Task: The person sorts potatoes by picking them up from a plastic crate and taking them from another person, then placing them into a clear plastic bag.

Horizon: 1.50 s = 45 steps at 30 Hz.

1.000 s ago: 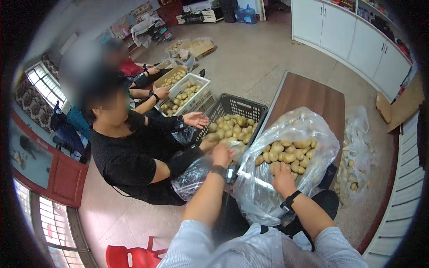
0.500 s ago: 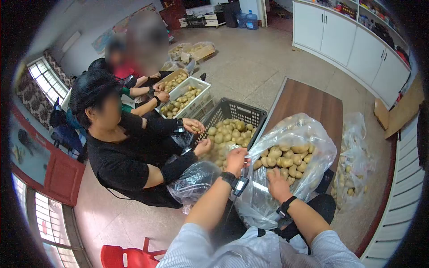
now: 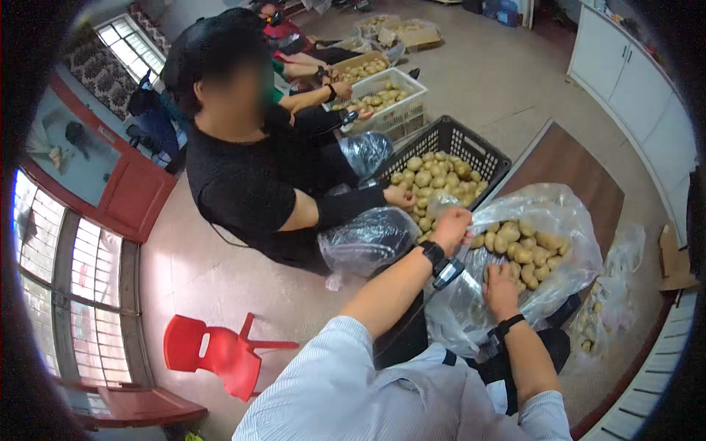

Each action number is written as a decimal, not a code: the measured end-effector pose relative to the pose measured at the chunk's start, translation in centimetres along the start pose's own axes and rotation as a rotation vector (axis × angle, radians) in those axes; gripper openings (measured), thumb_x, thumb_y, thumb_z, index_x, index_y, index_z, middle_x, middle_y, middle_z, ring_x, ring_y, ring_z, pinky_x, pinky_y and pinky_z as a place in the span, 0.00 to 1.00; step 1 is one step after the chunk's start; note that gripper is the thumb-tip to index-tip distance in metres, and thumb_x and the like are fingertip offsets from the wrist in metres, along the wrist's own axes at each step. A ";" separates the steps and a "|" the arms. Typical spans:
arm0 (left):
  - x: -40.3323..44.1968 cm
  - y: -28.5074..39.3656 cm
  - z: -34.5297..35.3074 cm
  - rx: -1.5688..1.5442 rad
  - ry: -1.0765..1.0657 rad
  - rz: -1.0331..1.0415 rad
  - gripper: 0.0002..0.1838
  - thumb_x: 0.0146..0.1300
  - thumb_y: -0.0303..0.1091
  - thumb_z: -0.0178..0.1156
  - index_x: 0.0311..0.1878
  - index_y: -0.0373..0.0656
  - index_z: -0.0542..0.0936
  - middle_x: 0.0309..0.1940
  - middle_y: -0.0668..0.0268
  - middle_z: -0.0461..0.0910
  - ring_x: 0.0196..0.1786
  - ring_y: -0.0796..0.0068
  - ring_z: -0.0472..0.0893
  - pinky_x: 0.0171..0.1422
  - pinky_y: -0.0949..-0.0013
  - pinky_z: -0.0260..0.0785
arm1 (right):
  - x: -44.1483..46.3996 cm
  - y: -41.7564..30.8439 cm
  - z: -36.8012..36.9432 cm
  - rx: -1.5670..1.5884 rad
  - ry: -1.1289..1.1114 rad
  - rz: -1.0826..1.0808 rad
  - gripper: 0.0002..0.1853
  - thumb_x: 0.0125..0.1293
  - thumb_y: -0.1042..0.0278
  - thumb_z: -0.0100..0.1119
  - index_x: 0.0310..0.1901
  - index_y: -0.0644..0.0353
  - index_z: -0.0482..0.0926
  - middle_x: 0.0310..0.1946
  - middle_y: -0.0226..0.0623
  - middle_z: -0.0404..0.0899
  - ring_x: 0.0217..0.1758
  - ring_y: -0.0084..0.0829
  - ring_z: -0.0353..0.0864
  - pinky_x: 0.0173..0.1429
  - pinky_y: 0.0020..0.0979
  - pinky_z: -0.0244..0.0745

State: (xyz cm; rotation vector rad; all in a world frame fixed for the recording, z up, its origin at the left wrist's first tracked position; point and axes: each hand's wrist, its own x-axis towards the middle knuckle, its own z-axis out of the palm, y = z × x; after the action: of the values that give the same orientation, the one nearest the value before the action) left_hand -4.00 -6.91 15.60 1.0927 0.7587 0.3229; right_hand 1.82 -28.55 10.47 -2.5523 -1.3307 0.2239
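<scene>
A large clear plastic bag [image 3: 570, 202] stands in front of me with its mouth spread, holding a heap of tan potatoes [image 3: 526, 250]. My left hand [image 3: 451, 229] is closed on the bag's left rim, and a wristband and small device sit on that wrist. Inside the bag's near side, my right hand [image 3: 501, 288] has its fingers stretched out at the edge of the heap. It grips no potato that I can see. Left of the bag, a black crate [image 3: 494, 156] holds more potatoes [image 3: 439, 176].
A person in black [image 3: 246, 173] sits at my left, one hand in the black crate. Beyond are a white crate [image 3: 415, 103] and other workers' arms. A brown tabletop [image 3: 562, 158] lies behind the bag. A red chair [image 3: 220, 353] stands lower left; another filled bag [image 3: 614, 294] lies right.
The view has swung left, so everything sits further right and more of the red chair shows. The neighbour's far hand has moved toward the white crate. My hands keep their places at the bag.
</scene>
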 end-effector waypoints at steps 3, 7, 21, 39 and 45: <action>0.3 -0.3 -0.2 0.039 -0.023 -0.058 0.11 0.66 0.39 0.53 0.44 0.42 0.74 0.37 0.67 0.75 0.27 0.77 0.77 0.25 0.73 0.71 | 0.3 0.7 1.6 -0.095 0.041 -0.009 0.23 0.52 0.69 0.63 0.51 0.52 0.70 0.52 0.51 0.67 0.39 0.52 0.79 0.42 0.48 0.75; 0.6 -0.7 0.1 0.044 -0.023 -0.041 0.11 0.63 0.34 0.51 0.43 0.39 0.76 0.33 0.65 0.75 0.23 0.76 0.75 0.21 0.71 0.69 | 0.7 1.5 3.6 -0.166 0.121 -0.026 0.24 0.48 0.68 0.63 0.50 0.52 0.71 0.48 0.50 0.70 0.40 0.51 0.79 0.42 0.47 0.76; 0.4 -2.3 1.5 0.179 -0.123 -0.142 0.12 0.64 0.41 0.55 0.39 0.42 0.76 0.29 0.68 0.75 0.24 0.76 0.76 0.23 0.72 0.72 | 3.2 0.3 -2.1 1.130 0.014 0.455 0.25 0.56 0.73 0.54 0.58 0.56 0.69 0.36 0.38 0.78 0.33 0.31 0.79 0.35 0.28 0.74; 2.4 -1.2 0.6 -0.050 -0.462 -0.370 0.20 0.67 0.57 0.52 0.45 0.50 0.75 0.32 0.70 0.79 0.28 0.76 0.79 0.23 0.76 0.69 | 4.3 -1.8 -3.7 0.831 0.214 0.104 0.22 0.60 0.59 0.62 0.52 0.62 0.73 0.43 0.48 0.79 0.47 0.44 0.79 0.51 0.37 0.73; 4.7 -1.0 -2.5 -0.327 -0.199 -0.239 0.22 0.68 0.58 0.49 0.46 0.48 0.73 0.31 0.66 0.76 0.26 0.69 0.78 0.21 0.71 0.68 | 1.4 1.1 -4.6 0.274 0.263 0.120 0.25 0.57 0.63 0.64 0.56 0.56 0.70 0.55 0.48 0.68 0.51 0.51 0.74 0.53 0.43 0.72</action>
State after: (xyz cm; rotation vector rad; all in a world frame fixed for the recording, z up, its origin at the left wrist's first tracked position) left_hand -2.52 -2.93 12.22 0.7053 0.6249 0.1262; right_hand 4.67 -28.75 14.54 -2.3360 -0.9796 0.0818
